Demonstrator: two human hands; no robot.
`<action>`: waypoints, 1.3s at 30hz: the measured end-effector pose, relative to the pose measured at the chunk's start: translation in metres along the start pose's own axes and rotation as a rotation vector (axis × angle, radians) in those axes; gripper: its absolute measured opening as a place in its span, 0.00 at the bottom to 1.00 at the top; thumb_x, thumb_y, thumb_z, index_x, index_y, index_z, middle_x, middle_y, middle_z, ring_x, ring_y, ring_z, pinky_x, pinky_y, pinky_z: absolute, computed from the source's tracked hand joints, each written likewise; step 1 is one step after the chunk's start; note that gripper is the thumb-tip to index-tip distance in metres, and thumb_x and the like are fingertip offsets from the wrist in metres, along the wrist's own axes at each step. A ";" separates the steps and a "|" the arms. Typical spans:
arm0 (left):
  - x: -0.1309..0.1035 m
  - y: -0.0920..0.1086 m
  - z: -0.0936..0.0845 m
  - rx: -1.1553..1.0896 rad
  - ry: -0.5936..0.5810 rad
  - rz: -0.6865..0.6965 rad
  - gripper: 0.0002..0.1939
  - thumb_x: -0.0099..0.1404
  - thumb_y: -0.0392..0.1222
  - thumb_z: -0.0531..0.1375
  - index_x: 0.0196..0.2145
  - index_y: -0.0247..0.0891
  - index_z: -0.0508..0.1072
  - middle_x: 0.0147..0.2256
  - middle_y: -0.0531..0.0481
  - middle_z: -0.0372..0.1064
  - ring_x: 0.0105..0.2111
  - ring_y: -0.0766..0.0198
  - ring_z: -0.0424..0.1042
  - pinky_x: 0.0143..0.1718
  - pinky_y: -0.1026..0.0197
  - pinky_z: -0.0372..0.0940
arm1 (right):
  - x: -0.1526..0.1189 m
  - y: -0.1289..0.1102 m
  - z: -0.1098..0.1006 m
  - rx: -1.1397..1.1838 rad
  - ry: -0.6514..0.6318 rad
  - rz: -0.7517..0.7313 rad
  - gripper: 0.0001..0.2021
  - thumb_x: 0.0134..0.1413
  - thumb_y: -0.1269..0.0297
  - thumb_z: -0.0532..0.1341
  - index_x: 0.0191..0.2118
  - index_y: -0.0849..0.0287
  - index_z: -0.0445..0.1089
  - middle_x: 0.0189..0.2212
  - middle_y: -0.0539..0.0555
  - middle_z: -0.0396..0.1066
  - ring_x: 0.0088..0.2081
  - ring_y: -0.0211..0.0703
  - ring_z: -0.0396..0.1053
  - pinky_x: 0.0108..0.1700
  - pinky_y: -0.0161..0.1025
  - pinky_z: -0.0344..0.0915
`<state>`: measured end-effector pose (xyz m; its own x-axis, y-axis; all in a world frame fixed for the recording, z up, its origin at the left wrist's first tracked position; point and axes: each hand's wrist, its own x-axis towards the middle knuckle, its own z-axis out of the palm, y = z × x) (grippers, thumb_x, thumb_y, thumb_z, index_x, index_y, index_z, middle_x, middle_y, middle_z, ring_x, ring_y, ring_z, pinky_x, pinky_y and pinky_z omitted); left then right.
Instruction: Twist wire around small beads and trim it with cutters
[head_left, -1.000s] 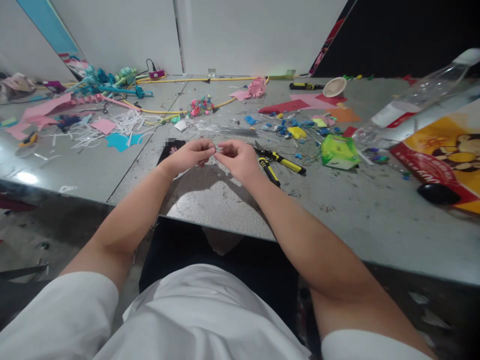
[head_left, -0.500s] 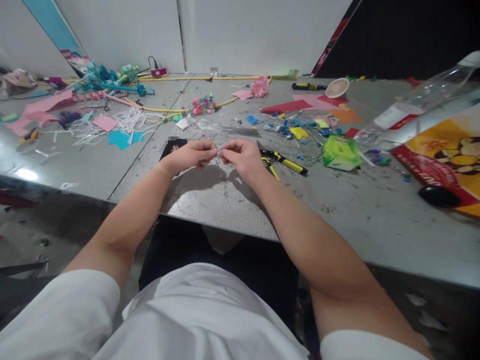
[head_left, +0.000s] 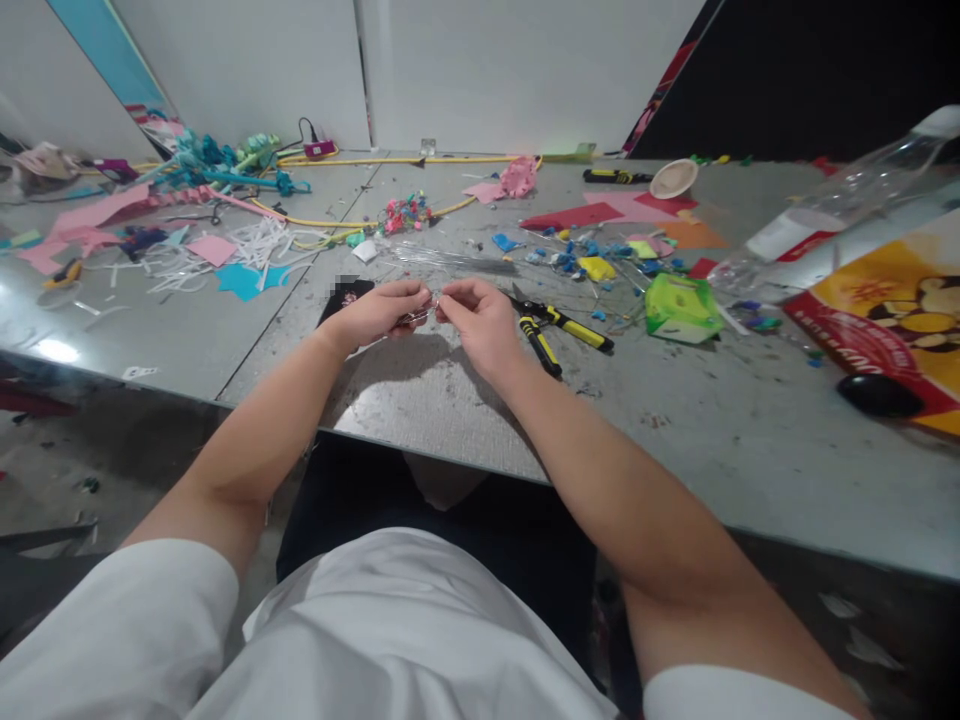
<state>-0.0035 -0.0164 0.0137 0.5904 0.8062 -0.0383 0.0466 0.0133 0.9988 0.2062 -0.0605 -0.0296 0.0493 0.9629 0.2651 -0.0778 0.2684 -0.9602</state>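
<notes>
Both hands meet over the table's near edge, fingertips almost touching. Closed in a pinch, my left hand [head_left: 386,312] holds a thin silvery wire [head_left: 429,313], most of it covered by the fingers. My right hand [head_left: 480,318] pinches the same small stretch of wire from the other side; its exact shape is too fine to make out. Yellow-and-black pliers [head_left: 566,328] lie open just right of my right hand. A dark phone-like object [head_left: 349,296] is partly behind my left hand. Beyond the fingers lies a bundle of straight thin wires [head_left: 454,258].
Blue and yellow clay-like bits [head_left: 559,255] and a green packet [head_left: 682,307] lie to the right, near a plastic bottle [head_left: 844,190] and a yellow-red bag [head_left: 892,310]. White paper strips [head_left: 255,240] and pink paper [head_left: 97,215] cover the left. A yellow cable [head_left: 360,158] runs along the back.
My right hand has shifted slightly left and down, uncovering more of the pliers. The wire between the fingertips shows more clearly now.
</notes>
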 end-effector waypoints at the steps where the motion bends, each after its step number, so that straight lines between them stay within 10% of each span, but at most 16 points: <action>1: 0.001 0.000 -0.001 -0.008 0.003 -0.004 0.27 0.84 0.58 0.79 0.36 0.42 0.73 0.28 0.54 0.66 0.23 0.68 0.59 0.23 0.64 0.51 | 0.000 0.000 0.000 -0.007 -0.008 -0.002 0.13 0.69 0.52 0.83 0.44 0.47 0.80 0.39 0.50 0.86 0.46 0.52 0.89 0.58 0.54 0.89; 9: 0.002 -0.002 -0.008 0.022 -0.003 0.011 0.29 0.83 0.61 0.79 0.36 0.44 0.70 0.26 0.55 0.65 0.24 0.66 0.63 0.25 0.63 0.53 | 0.002 0.000 -0.001 0.030 -0.031 0.057 0.22 0.63 0.43 0.89 0.44 0.47 0.82 0.38 0.52 0.86 0.46 0.55 0.88 0.52 0.54 0.90; 39: 0.011 -0.020 -0.010 0.264 0.008 0.105 0.17 0.86 0.54 0.76 0.46 0.46 0.75 0.25 0.60 0.62 0.22 0.65 0.60 0.28 0.62 0.55 | 0.009 0.002 -0.004 0.290 0.031 0.330 0.15 0.60 0.66 0.89 0.42 0.50 0.85 0.36 0.48 0.89 0.41 0.44 0.89 0.50 0.42 0.91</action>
<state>-0.0056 -0.0020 -0.0068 0.5969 0.7996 0.0664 0.1942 -0.2243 0.9550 0.2108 -0.0515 -0.0292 0.0046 0.9983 -0.0583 -0.3700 -0.0524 -0.9275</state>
